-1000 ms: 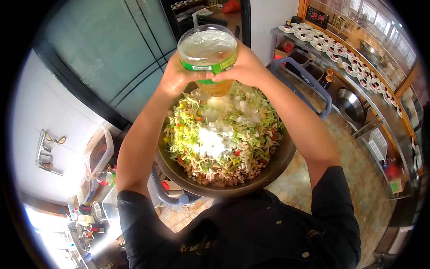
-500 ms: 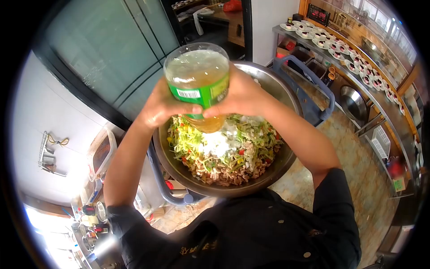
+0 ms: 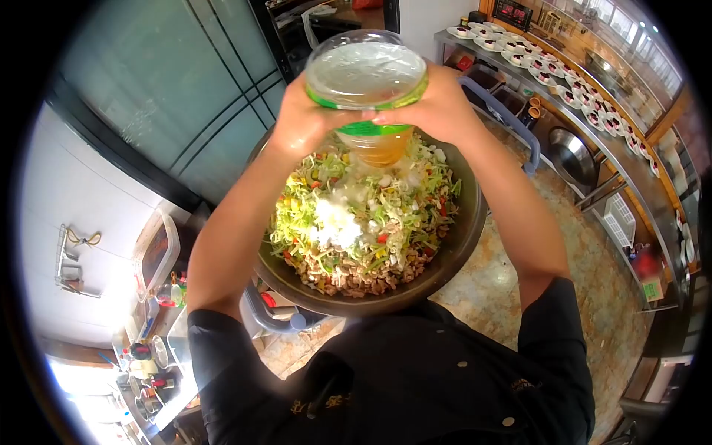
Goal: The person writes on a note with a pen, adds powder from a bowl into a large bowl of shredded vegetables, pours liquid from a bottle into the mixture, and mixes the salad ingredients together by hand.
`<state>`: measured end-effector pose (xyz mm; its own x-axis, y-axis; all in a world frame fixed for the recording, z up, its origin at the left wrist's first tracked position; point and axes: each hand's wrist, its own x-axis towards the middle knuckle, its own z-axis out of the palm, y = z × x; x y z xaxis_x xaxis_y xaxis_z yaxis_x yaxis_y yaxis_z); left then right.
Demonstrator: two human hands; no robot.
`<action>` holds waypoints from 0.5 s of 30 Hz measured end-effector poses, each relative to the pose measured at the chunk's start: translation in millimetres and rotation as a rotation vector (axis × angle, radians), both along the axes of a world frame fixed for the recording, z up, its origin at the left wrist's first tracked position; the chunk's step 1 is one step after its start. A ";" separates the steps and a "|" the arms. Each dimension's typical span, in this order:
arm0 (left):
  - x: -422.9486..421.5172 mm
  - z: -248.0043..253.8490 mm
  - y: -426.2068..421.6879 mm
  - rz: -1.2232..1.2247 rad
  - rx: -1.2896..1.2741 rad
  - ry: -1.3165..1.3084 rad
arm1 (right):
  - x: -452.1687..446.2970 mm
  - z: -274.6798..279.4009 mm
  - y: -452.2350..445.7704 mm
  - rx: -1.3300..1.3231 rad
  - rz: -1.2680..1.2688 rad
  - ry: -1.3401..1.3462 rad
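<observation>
Both my hands grip a large clear plastic bottle (image 3: 367,74) with a green label and pale yellow liquid, probably oil. Its base faces up at me and its neck points down over the wide metal bowl (image 3: 466,248). My left hand (image 3: 302,119) wraps round the bottle's left side, and my right hand (image 3: 439,110) holds the right side, thumbs meeting in front. Chopped green vegetables (image 3: 415,215) with red and yellow bits lie in the bowl, with browned minced meat (image 3: 363,280) at the near side. A bright white patch (image 3: 337,226) sits on top. The bottle's mouth is hidden.
A blue-grey cart handle (image 3: 512,119) shows right of the bowl. Several small plates (image 3: 549,70) of food line a metal counter at right, with a metal basin (image 3: 571,159) below. A glass door (image 3: 163,96) stands behind; a clear tub (image 3: 159,248) is at left.
In the view, the bottle and both hands have moved up and right, and the bottle's base faces me more directly. The surroundings have shifted slightly left and up.
</observation>
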<state>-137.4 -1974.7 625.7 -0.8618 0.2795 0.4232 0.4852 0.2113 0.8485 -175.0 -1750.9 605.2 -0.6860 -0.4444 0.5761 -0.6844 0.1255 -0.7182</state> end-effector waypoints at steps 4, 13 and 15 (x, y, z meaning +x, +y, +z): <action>41.9 10.2 -29.4 -0.042 0.033 -0.102 | 18.2 -2.9 -34.7 0.038 0.126 0.014; 86.0 -20.3 -40.5 0.078 0.125 -0.183 | 69.8 -15.0 -41.3 -0.012 0.081 0.007; 76.9 -16.9 -24.6 0.055 0.065 -0.086 | 68.9 -8.9 -24.3 0.026 0.054 0.016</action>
<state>-60.6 -1999.3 608.8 -0.9089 0.2054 0.3630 0.3995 0.1787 0.8992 -106.1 -1775.2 596.3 -0.6516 -0.4952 0.5746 -0.7020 0.1065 -0.7042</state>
